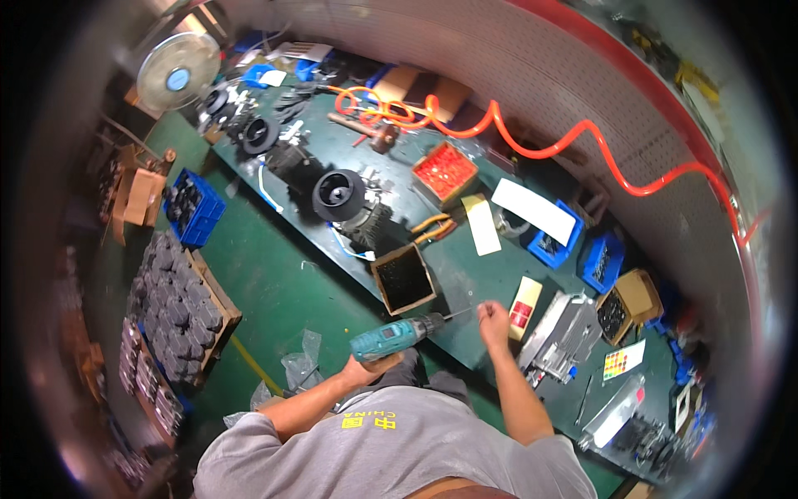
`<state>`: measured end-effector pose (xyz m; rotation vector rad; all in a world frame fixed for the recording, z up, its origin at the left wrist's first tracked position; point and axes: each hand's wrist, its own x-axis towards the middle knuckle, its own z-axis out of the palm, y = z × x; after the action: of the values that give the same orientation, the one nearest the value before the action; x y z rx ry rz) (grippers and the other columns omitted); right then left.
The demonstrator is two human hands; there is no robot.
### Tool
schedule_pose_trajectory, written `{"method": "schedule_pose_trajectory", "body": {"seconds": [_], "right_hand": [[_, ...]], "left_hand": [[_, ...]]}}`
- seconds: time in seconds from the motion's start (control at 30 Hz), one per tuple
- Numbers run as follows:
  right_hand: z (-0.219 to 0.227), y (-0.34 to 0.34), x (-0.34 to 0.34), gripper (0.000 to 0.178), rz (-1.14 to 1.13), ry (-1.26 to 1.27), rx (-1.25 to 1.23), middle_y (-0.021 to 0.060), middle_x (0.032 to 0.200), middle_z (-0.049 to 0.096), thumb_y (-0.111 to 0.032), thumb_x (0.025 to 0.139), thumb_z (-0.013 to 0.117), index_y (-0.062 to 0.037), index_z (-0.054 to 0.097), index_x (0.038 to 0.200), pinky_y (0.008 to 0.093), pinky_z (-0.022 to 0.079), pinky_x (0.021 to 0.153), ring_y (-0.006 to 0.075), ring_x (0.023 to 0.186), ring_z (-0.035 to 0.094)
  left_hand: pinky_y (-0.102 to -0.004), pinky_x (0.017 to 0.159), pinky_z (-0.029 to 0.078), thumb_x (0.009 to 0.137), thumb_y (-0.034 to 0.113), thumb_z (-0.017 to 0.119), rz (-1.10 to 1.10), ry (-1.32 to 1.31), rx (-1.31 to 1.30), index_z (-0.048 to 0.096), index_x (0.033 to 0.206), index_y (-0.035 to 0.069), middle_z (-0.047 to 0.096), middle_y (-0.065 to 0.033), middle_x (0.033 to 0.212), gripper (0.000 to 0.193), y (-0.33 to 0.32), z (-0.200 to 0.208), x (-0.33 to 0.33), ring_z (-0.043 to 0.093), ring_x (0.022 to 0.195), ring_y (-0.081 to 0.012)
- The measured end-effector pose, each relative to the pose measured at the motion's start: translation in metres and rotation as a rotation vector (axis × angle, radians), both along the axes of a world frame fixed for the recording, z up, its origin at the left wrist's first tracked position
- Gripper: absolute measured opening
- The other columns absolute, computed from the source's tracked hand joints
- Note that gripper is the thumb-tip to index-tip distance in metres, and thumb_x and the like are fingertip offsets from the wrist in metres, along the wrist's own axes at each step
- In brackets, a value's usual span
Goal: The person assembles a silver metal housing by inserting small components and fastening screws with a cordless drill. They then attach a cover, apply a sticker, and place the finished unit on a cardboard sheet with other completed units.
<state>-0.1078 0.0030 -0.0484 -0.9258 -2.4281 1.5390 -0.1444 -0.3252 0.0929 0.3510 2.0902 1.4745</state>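
Left hand (pixel 376 367) grasps teal cordless drill (pixel 386 339) at near edge of table (pixel 453 270), fingers around grip. Long bit (pixel 456 313) points toward right hand (pixel 493 321), fingers curled above table; cannot tell if gripping anything. Open cardboard box (pixel 413 303), dark inside, just beyond drill.

Grey T-shirt (pixel 465 432), yellow lettering (pixel 366 414), dark trousers (pixel 406 373)

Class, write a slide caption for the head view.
Left hand gripping a teal drill, right hand near its bit, at a workbench.
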Motion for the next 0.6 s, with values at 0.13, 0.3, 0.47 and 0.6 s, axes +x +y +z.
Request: {"method": "schedule_pose_trajectory", "body": {"seconds": [0.13,0.3,0.47,0.6], "right_hand": [[0.005,-0.040,0.038,0.019,0.097,-0.121,-0.287,-0.0012,0.066,0.060,-0.019,0.097,0.068,-0.0004,0.069,0.092,0.0250,0.042,0.050,0.0073,0.055,0.053],[-0.001,-0.064,0.061,0.015,0.140,-0.076,-0.340,-0.0003,0.070,0.063,-0.016,0.093,0.070,-0.0011,0.069,0.091,0.0243,0.043,0.050,0.0071,0.056,0.054],[0.008,-0.070,0.043,0.009,0.313,-0.099,-0.271,0.0023,0.073,0.067,-0.007,0.091,0.068,0.0006,0.071,0.093,0.0260,0.050,0.062,0.0094,0.065,0.061],[0.029,-0.070,0.027,0.010,0.366,-0.078,-0.306,0.0036,0.070,0.067,-0.008,0.091,0.069,0.0010,0.072,0.095,0.0268,0.050,0.055,0.0100,0.060,0.062]], "left_hand": [[-0.0316,0.087,0.055,0.089,0.017,0.078,-0.006,-0.016,0.128,0.072,0.115,0.007,0.074,-0.0033,0.103,0.028,-0.001,-0.002,-0.003,0.067,0.094,-0.0135],[-0.0319,0.088,0.055,0.088,0.012,0.078,0.045,-0.061,0.223,0.071,0.116,0.005,0.075,-0.0052,0.106,0.030,-0.015,0.004,-0.009,0.067,0.095,-0.0126],[-0.0340,0.090,0.055,0.088,0.012,0.077,0.074,0.120,0.114,0.071,0.116,0.006,0.075,-0.0060,0.105,0.029,-0.036,0.021,-0.005,0.068,0.095,-0.0150],[-0.0343,0.090,0.055,0.088,0.014,0.077,0.154,0.143,0.111,0.071,0.116,0.006,0.075,-0.0064,0.105,0.029,-0.041,0.026,0.020,0.068,0.095,-0.0154]]}}
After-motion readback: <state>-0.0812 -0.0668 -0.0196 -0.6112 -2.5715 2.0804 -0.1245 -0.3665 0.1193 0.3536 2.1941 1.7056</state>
